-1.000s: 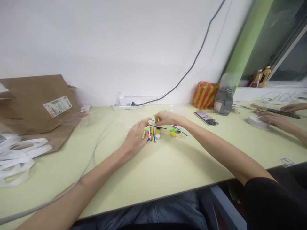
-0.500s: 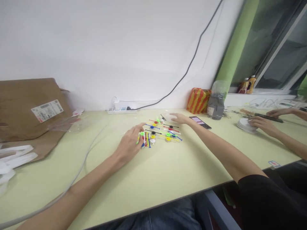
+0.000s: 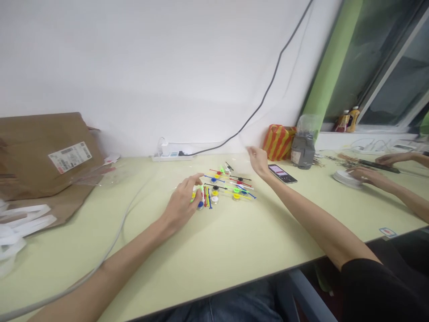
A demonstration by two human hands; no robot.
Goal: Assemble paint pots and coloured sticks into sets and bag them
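Note:
Small plastic sticks in several colours, with round coloured discs (image 3: 228,185), lie in loose rows on the table. My left hand (image 3: 182,201) rests at their left end, its curled fingers over the nearest pieces, and I cannot tell whether it grips one. My right hand (image 3: 258,161) is raised above the table, beyond the pieces and next to a smartphone (image 3: 282,173). Its fingers are bunched, and nothing solid shows in them.
A co-worker's hands (image 3: 368,176) work at the right, by a stack of white discs (image 3: 346,179) and a dark strip (image 3: 378,166). A brown cardboard mailer (image 3: 43,156), white strips (image 3: 20,223), a grey cable (image 3: 114,237) and a power strip (image 3: 170,156) lie left and behind.
My right hand has moved away from the pieces, rising toward the back of the table. My left hand stays at their left end. The view has swung slightly.

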